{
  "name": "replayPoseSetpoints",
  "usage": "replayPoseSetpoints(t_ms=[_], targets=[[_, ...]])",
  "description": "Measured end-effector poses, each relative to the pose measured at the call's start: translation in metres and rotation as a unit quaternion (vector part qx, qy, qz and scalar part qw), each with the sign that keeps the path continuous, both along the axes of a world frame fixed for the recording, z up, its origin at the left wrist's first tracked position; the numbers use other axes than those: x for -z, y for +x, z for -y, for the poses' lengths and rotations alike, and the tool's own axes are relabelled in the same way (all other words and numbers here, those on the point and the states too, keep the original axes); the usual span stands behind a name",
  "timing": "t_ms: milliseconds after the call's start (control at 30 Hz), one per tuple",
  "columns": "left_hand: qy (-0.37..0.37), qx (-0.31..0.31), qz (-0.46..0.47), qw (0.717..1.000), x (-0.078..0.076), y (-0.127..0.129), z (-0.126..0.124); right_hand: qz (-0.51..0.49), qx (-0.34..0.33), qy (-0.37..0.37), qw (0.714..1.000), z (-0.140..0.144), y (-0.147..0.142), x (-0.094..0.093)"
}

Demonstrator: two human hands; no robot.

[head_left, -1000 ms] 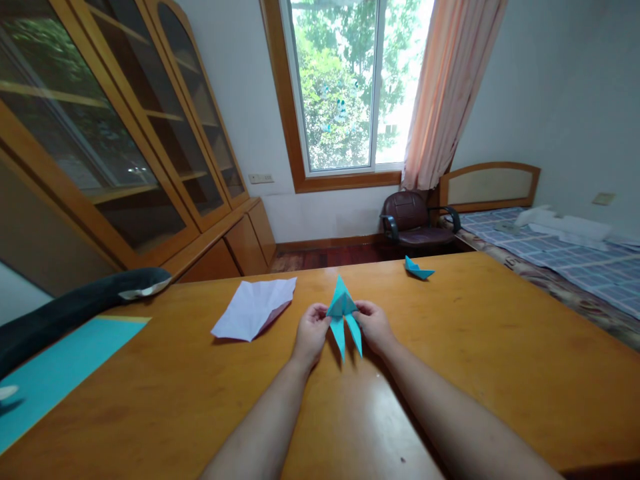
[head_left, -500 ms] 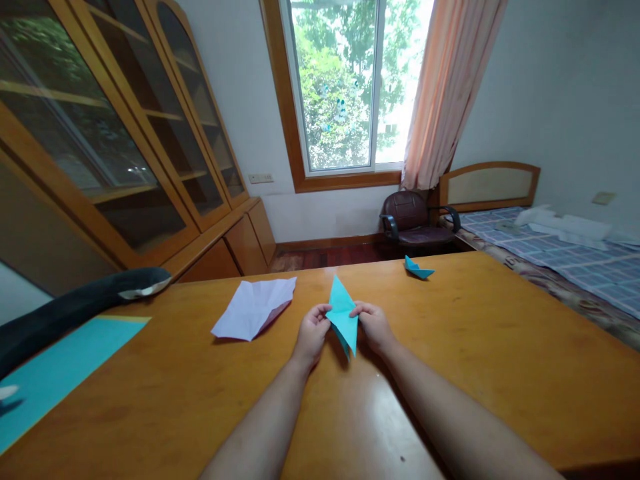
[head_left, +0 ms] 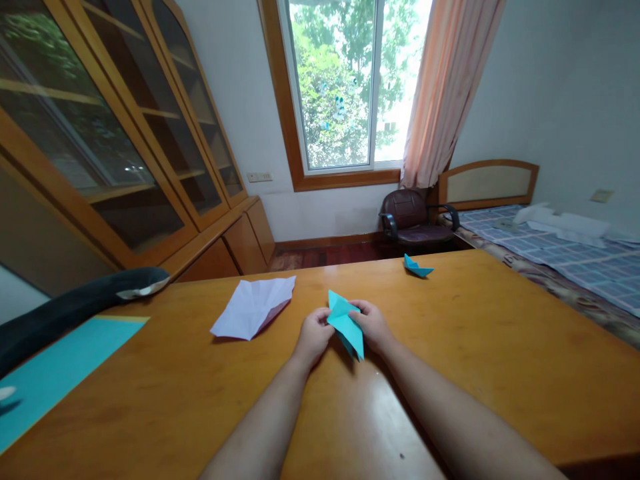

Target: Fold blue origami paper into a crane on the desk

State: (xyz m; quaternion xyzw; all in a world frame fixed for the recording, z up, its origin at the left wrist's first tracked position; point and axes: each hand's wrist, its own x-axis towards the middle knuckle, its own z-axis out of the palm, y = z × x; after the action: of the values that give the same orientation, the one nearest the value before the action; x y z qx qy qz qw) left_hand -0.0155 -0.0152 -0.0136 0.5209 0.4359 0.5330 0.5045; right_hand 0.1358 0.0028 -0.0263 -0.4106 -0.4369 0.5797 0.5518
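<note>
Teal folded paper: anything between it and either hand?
No. The left hand and right hand both pinch the teal folded paper directly, above the wooden table. The white creased sheet lies apart, to the left.

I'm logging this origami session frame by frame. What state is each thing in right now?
Teal model: partly folded, pinched between left hand and right hand.
White sheet: creased, lying on table.
Small teal piece: folded, standing on table.
Teal sheet: flat, unfolded.
Curtain: drawn aside.
</note>
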Motion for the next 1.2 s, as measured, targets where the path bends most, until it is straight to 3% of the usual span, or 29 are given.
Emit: replayPoseSetpoints(t_ms=[100,300,433,600,800,933,1067,1200], targets=[[0.03,-0.059,-0.038,0.997,0.004,-0.004,-0.003,-0.012,-0.006,0.023,1.0,0.0,0.001,0.0],[0.052,-0.05,-0.039,0.997,0.002,-0.006,-0.002,0.02,-0.043,0.101,0.994,0.004,0.004,-0.012],[0.034,-0.072,-0.031,0.996,-0.001,-0.001,0.001,0.035,-0.042,0.118,0.991,0.008,0.0,-0.014],[0.085,-0.117,-0.013,0.989,-0.001,0.003,0.007,0.051,-0.032,0.138,0.989,0.012,-0.01,-0.012],[0.185,-0.117,-0.151,0.964,-0.019,0.001,0.02,0.075,0.017,0.162,0.984,0.014,-0.011,-0.008],[0.201,-0.139,-0.153,0.958,-0.026,0.0,0.023,0.121,0.034,0.176,0.976,0.017,-0.008,-0.009],[0.187,-0.135,-0.15,0.961,-0.023,0.0,0.02,0.214,0.038,0.226,0.949,0.022,-0.006,-0.014],[0.15,-0.17,-0.137,0.964,-0.021,0.001,0.017,0.333,0.067,0.315,0.886,0.027,-0.004,-0.021]])
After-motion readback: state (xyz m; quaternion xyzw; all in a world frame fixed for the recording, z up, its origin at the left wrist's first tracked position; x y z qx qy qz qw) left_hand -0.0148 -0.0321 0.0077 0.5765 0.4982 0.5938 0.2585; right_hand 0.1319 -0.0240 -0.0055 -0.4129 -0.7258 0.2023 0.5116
